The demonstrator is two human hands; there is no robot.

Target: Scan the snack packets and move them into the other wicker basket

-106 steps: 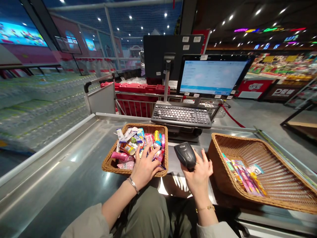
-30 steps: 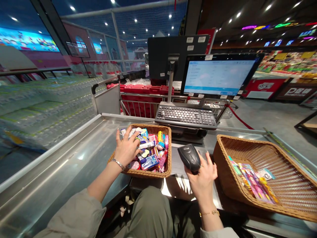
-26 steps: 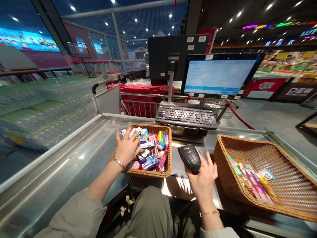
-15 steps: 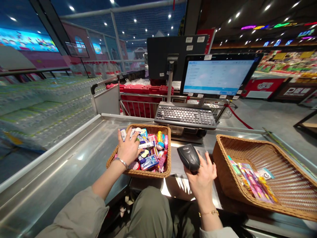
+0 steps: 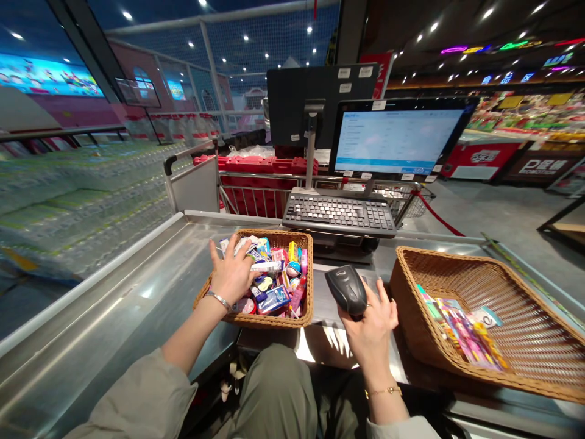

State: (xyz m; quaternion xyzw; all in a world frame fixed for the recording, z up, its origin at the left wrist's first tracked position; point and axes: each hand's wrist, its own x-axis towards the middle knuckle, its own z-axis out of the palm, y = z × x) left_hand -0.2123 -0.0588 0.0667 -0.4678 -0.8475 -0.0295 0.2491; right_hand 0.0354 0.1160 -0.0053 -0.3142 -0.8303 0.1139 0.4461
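Observation:
My left hand [image 5: 232, 273] rests palm down in a wicker basket [image 5: 307, 286] filled with small colourful snack and candy packets [image 5: 274, 277]. Its fingers are spread over the packets at the basket's left side, and I cannot see anything gripped. My right hand [image 5: 372, 323] is wrapped round a black handheld barcode scanner [image 5: 346, 289], held above the steel counter between the two baskets. A second, larger wicker basket [image 5: 512, 317] on the right holds a few flat packets [image 5: 457, 326] along its left side.
A keyboard [image 5: 339, 213] and a lit screen [image 5: 393, 138] stand behind the baskets, with a dark monitor back [image 5: 315, 100] beside them. A red shopping trolley [image 5: 260, 180] stands beyond the steel counter [image 5: 128, 317]. Shrink-wrapped bottle packs [image 5: 73, 207] are stacked at left.
My left hand moved from the near middle of the packet basket to its far left side and stays on the packets. The right hand keeps the scanner in nearly the same place.

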